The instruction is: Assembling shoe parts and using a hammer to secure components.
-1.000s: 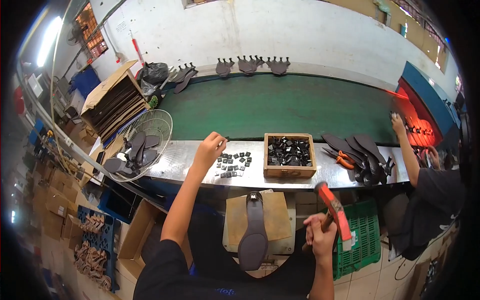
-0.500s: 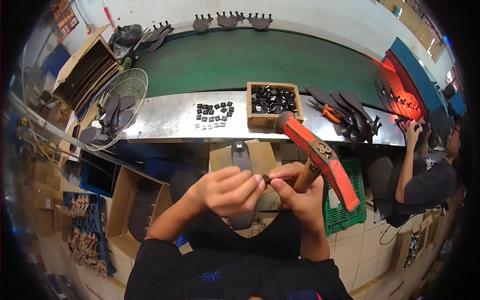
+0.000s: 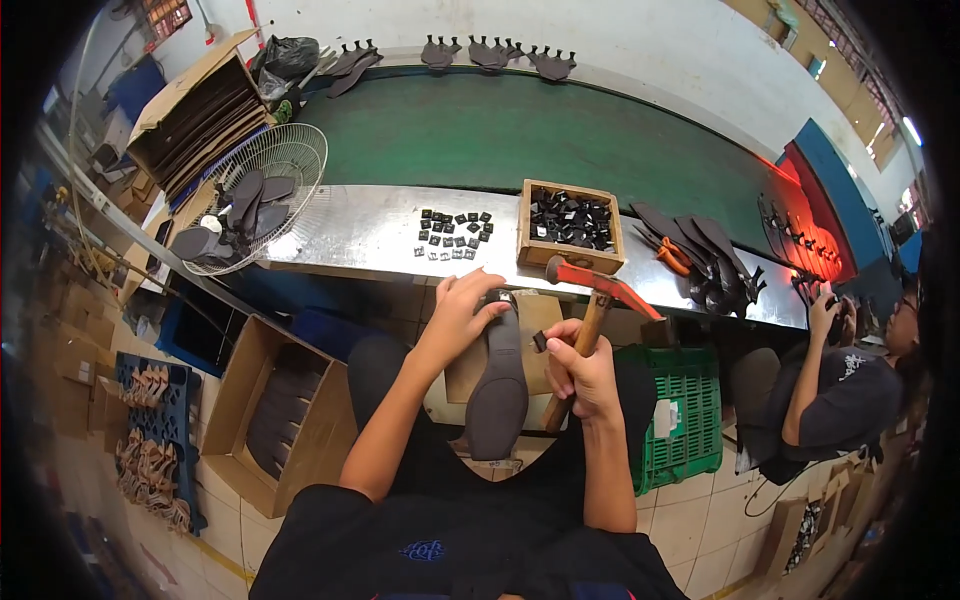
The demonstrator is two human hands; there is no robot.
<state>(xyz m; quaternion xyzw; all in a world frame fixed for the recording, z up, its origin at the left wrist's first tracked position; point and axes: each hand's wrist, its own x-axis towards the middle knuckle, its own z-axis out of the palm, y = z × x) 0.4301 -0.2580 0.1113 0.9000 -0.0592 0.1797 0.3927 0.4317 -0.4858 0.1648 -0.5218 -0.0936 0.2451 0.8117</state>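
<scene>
Currently, Left Hand (image 3: 465, 312) on a Dark Sole (image 3: 497, 390), Hammer (image 3: 592, 325) in the Right Hand (image 3: 583, 372)

Nearest the body, the sole's broad end points toward the person, with its narrow heel end toward the bench; it lies over a tan pad (image 3: 541, 312). The right fingers are closed around the hammer's wooden handle, the red head tilted above them, while thumb and forefinger also pinch a small black piece (image 3: 541, 341) just beside the sole. The left hand grasps the heel end, fingers curving over it, thumb on the nearer side.

Flanking the person are a cardboard box (image 3: 327, 440) on the left and a green crate (image 3: 700, 400) on the right.

Beyond, the metal bench (image 3: 365, 228) carries rows of small black pieces (image 3: 455, 236), a wooden box (image 3: 560, 254) filled with more, and orange-handled pliers (image 3: 675, 259) touching a pile of dark soles (image 3: 715, 245). On the right, a co-worker (image 3: 845, 405) sits near a red-lit machine (image 3: 822, 225).

Farther off stretches a green belt (image 3: 480, 130), then heeled soles (image 3: 490, 54) in clusters along the white wall (image 3: 620, 35).
</scene>
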